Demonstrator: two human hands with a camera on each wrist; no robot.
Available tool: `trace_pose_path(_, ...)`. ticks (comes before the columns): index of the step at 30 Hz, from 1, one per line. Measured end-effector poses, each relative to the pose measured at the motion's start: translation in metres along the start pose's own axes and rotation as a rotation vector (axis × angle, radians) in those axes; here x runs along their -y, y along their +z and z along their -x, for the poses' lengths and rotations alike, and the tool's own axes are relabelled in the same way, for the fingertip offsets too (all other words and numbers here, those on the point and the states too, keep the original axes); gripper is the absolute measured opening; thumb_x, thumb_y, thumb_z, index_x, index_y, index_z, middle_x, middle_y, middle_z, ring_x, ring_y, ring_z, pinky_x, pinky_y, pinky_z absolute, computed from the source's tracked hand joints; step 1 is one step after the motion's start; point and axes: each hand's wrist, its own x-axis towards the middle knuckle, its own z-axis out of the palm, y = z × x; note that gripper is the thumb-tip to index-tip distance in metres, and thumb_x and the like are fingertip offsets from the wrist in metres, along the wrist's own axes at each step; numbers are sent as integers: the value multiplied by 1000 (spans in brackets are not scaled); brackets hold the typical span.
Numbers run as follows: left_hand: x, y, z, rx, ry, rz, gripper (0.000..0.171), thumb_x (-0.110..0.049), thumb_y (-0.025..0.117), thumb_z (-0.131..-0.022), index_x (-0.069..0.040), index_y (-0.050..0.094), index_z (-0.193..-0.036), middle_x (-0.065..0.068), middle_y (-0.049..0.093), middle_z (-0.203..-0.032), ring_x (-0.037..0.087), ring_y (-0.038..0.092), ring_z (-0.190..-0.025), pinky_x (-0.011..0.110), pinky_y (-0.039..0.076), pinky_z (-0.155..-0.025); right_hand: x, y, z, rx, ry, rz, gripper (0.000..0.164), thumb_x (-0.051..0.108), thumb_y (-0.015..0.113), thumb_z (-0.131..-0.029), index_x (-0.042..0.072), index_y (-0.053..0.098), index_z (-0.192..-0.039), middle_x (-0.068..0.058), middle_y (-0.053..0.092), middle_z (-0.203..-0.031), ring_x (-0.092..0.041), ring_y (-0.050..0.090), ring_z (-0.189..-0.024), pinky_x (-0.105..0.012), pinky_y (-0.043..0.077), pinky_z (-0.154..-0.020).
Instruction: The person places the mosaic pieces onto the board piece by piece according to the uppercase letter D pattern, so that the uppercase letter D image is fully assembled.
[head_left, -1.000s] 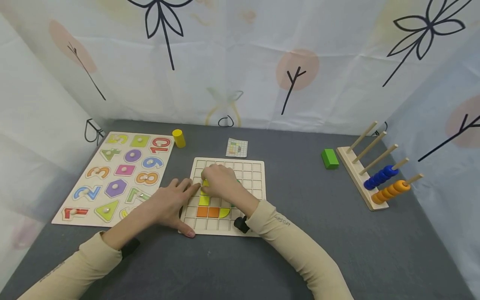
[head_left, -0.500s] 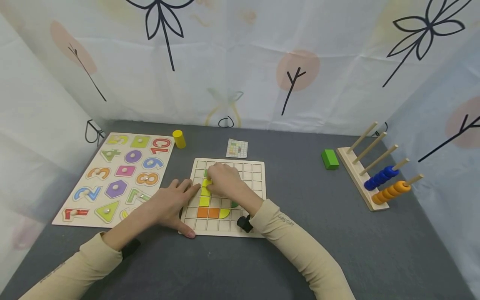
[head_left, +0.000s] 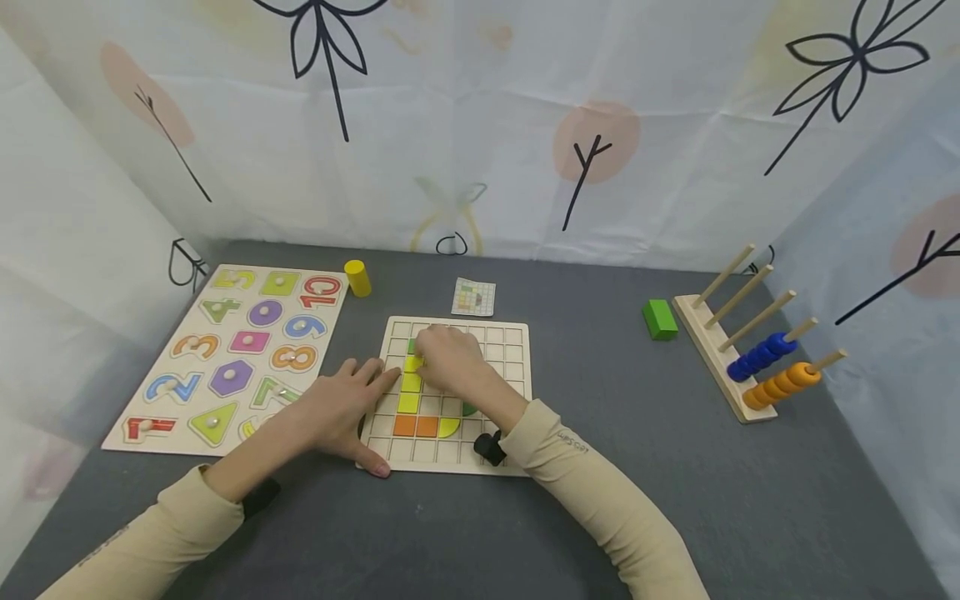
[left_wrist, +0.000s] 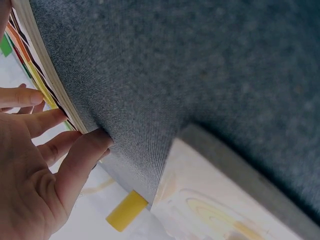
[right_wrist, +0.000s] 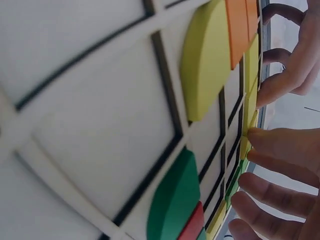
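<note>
A pale wooden grid board (head_left: 495,458) lies in the middle of the table, bearing yellow square tiles (head_left: 409,403), orange tiles (head_left: 416,426) and a rounded yellow tile (head_left: 448,427). My left hand (head_left: 341,412) rests along the board's left edge, fingers spread and thumb at the near corner. Over the upper-left squares, my right hand (head_left: 453,358) bends down and pinches a yellow tile (right_wrist: 244,145) in the column, as the right wrist view shows. Below the hand, a rounded green tile (right_wrist: 175,195) sits beside a red one (right_wrist: 192,222). The right palm hides several squares.
A small pattern card (head_left: 473,297) lies behind the board. To the left is a number puzzle (head_left: 247,367), with a yellow cylinder (head_left: 357,278) at its corner. A green block (head_left: 660,320) and a peg stand with beads (head_left: 723,358) are at right.
My right hand has shifted slightly right and back, uncovering a green tile and more of the yellow column. During the last half second it stays nearly still. The left hand has not moved.
</note>
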Motion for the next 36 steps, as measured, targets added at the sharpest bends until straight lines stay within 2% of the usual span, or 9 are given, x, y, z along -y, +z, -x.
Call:
trace_pose_path(9,2,3,-1,-7,4,3,136,-90,76,-51,-5,43,-153,15,51,-140,30,51,-106,42,53,-74,0,2,0,-45,-7,26,42,10,70,-93,19,45,-61,0,48,-73,-10,37,-59,-23,29,-49)
trace_pose_path(13,1,3,-1,-5,-2,1,137,-90,76,-51,-6,43,-154,17,50,-143,32,51,-110,44,54,-77,-1,2,1,-50,5,20,43,12,71,-94,18,46,-60,1,46,-71,-9,36,-57,-22,28,-47)
trace_pose_path(15,0,3,0,-3,-4,-1,137,-90,76,-52,-6,42,-154,18,49,-145,34,52,-113,46,55,-78,-1,2,2,-50,8,17,39,13,71,-94,17,51,-61,1,47,-72,-9,37,-56,-22,28,-46)
trace_pose_path(18,-2,1,1,10,-8,-9,136,-88,77,-53,-5,41,-155,19,48,-148,37,52,-117,49,56,-80,-2,3,3,-53,9,12,23,15,72,-94,14,69,-71,0,57,-77,-10,42,-59,-22,30,-47)
trace_pose_path(21,-5,-2,2,32,-17,-22,136,-87,78,-55,-5,40,-155,21,47,-151,39,52,-121,53,56,-83,-2,3,5,-48,10,3,9,17,73,-94,12,80,-94,-3,70,-91,-11,49,-63,-21,35,-48)
trace_pose_path(24,-7,-5,3,47,-27,-40,135,-87,78,-55,-5,40,-156,22,46,-153,41,53,-125,56,56,-87,-2,3,6,-44,10,-5,15,18,73,-95,13,81,-106,-4,75,-102,-11,52,-65,-21,37,-49)
trace_pose_path(30,-9,-6,6,19,-29,-89,133,-87,78,-55,-5,42,-154,23,48,-153,43,57,-126,56,56,-89,-6,-1,10,-64,5,14,17,20,71,-95,17,81,-108,-1,76,-106,-12,57,-69,-23,40,-48)
trace_pose_path(33,-8,-4,8,-3,-20,-90,132,-87,77,-56,-5,43,-154,22,49,-153,43,57,-126,54,57,-86,-11,-6,14,-71,10,12,19,22,71,-96,17,80,-113,-1,76,-117,-14,68,-84,-28,50,-54)
trace_pose_path(36,-4,-1,10,-36,-17,-80,124,-84,75,-62,-6,44,-153,21,50,-153,42,58,-127,54,57,-84,-20,-12,22,-80,13,6,21,22,71,-97,16,79,-115,-3,75,-120,-19,72,-98,-33,56,-61)
